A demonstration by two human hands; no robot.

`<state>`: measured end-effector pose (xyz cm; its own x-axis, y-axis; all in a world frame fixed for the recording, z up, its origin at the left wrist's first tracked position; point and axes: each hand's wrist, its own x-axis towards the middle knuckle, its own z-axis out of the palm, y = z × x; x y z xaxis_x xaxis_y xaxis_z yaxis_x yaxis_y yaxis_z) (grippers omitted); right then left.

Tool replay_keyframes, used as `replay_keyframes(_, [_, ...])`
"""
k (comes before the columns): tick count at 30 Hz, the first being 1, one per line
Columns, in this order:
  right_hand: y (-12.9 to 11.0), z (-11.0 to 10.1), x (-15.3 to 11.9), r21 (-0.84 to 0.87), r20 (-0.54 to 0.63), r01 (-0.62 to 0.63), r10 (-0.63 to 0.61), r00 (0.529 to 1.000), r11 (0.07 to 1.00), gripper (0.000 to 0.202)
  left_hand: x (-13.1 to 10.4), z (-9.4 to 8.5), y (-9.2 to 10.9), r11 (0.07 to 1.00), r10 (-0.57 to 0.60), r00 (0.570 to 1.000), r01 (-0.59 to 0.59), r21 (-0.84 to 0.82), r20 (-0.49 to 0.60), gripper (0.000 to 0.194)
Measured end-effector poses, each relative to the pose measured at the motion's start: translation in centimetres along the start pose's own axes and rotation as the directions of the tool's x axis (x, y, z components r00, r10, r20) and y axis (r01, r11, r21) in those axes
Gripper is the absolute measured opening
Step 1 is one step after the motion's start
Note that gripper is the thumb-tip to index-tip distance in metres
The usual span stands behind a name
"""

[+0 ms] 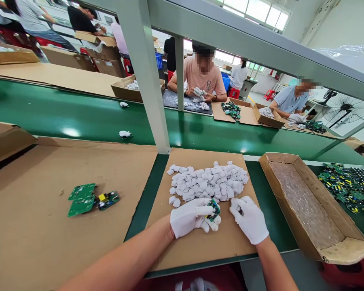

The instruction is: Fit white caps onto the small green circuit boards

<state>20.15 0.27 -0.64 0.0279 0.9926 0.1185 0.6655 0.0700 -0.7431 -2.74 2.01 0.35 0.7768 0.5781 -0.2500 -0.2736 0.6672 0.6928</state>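
My left hand (191, 217), in a white glove, holds a small green circuit board (213, 209) between thumb and fingers. To its right, my right hand (250, 218), also gloved, has its fingers curled together at the lower right edge of a heap of small white pieces (208, 181); what lies between its fingertips, if anything, is too small to make out. The heap rests on a cardboard sheet (182, 246). The two hands are apart.
Several circuit boards (81, 199) lie on cardboard at left. An open cardboard box (306, 206) stands at right, beside piled boards (348, 188). A metal post (148, 76) rises beyond the sheet. Across the green conveyor (194, 129), people sit working.
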Motion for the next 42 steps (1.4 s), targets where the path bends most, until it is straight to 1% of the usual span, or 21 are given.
replay_keyframes(2, [-0.2,-0.1,-0.1,0.047,0.050,-0.002,0.000,0.999,0.999,0.018,0.0,0.0,0.0,1.000,0.005,1.000,-0.005,-0.001,0.005,0.025])
replay_keyframes(3, [-0.2,-0.2,0.0,0.076,0.053,-0.021,0.017,0.998,0.997,0.023,0.0,-0.1,0.0,1.000,0.004,1.000,-0.004,-0.007,0.004,0.025])
replay_keyframes(6, [0.6,-0.7,0.1,0.170,-0.017,-0.114,0.119,0.993,0.979,0.047,0.0,0.0,0.0,1.000,0.005,1.000,-0.005,-0.018,-0.005,0.024])
replay_keyframes(8, [1.2,-1.1,0.1,0.205,-0.088,-0.143,0.164,0.983,0.968,0.054,0.0,0.0,-0.1,1.000,0.005,1.000,-0.006,-0.012,-0.009,0.024])
replay_keyframes(10, [1.8,-1.6,0.0,0.186,-0.138,-0.135,0.162,0.977,0.973,0.050,0.0,0.0,-0.1,1.000,0.010,1.000,-0.010,-0.005,-0.023,0.024])
replay_keyframes(13, [2.3,-2.5,-0.7,0.098,-0.180,-0.116,0.132,0.975,0.988,0.037,0.0,0.0,-0.3,1.000,0.030,0.997,-0.030,0.006,-0.065,0.026])
replay_keyframes(15, [2.4,-2.5,-1.7,-0.097,-0.188,-0.058,0.039,0.981,0.994,0.028,0.1,0.1,-0.3,0.999,0.029,0.996,-0.027,0.023,-0.081,0.026])
replay_keyframes(17, [2.3,-1.8,-3.3,-0.374,-0.126,0.056,-0.111,0.986,0.926,0.025,0.1,0.3,-0.2,0.999,0.009,0.996,-0.006,0.041,-0.090,0.027])
replay_keyframes(18, [2.1,-1.1,-4.3,-0.497,-0.062,0.126,-0.180,0.982,0.859,0.030,0.1,0.3,-0.2,0.999,0.005,0.995,0.000,0.050,-0.097,0.028])
replay_keyframes(19, [1.9,-0.5,-5.3,-0.569,0.013,0.194,-0.227,0.974,0.799,0.037,0.1,0.4,-0.2,0.998,0.004,0.995,0.002,0.058,-0.104,0.028])
replay_keyframes(21, [1.6,0.6,-7.0,-0.618,0.163,0.314,-0.274,0.948,0.721,0.050,0.2,0.4,-0.1,0.998,0.007,0.994,0.001,0.070,-0.112,0.029])
replay_keyframes(23, [1.5,0.9,-7.7,-0.638,0.257,0.386,-0.288,0.923,0.666,0.057,0.2,0.4,-0.1,0.997,0.008,0.994,0.000,0.074,-0.107,0.029])
replay_keyframes(25, [1.8,0.3,-7.3,-0.679,0.246,0.355,-0.257,0.935,0.643,0.060,0.2,0.4,-0.2,0.998,-0.001,0.995,0.008,0.068,-0.100,0.029])
replay_keyframes(28, [2.3,-0.6,-6.2,-0.731,0.104,0.204,-0.189,0.977,0.651,0.057,0.2,0.4,-0.2,0.998,-0.024,0.995,0.029,0.053,-0.093,0.030])
replay_keyframes(29, [2.3,-0.7,-6.0,-0.727,0.089,0.191,-0.186,0.978,0.659,0.058,0.1,0.5,-0.3,0.998,-0.032,0.996,0.037,0.049,-0.086,0.032])
replay_keyframes(30, [2.2,-0.7,-6.0,-0.711,0.115,0.220,-0.198,0.973,0.668,0.062,0.1,0.5,-0.3,0.998,-0.037,0.996,0.041,0.047,-0.079,0.034])
replay_keyframes(33, [1.8,-0.5,-6.4,-0.640,0.287,0.381,-0.253,0.924,0.667,0.072,0.0,0.6,-0.4,0.998,-0.041,0.998,0.043,0.039,-0.057,0.037])
replay_keyframes(34, [1.8,-0.5,-6.5,-0.645,0.291,0.382,-0.250,0.923,0.661,0.069,0.0,0.6,-0.4,0.999,-0.035,0.998,0.037,0.036,-0.049,0.036])
replay_keyframes(36, [1.9,-0.7,-6.3,-0.693,0.209,0.299,-0.214,0.954,0.656,0.058,0.0,0.5,-0.5,0.999,-0.012,0.999,0.013,0.036,-0.041,0.033])
replay_keyframes(38, [2.0,-0.8,-6.2,-0.712,0.141,0.238,-0.198,0.970,0.660,0.055,0.1,0.4,-0.7,0.999,0.008,0.999,-0.007,0.036,-0.043,0.031])
replay_keyframes(42, [1.7,-0.7,-6.1,-0.633,0.278,0.382,-0.263,0.924,0.673,0.067,0.0,0.2,-0.9,1.000,0.001,1.000,0.000,0.030,-0.020,0.029])
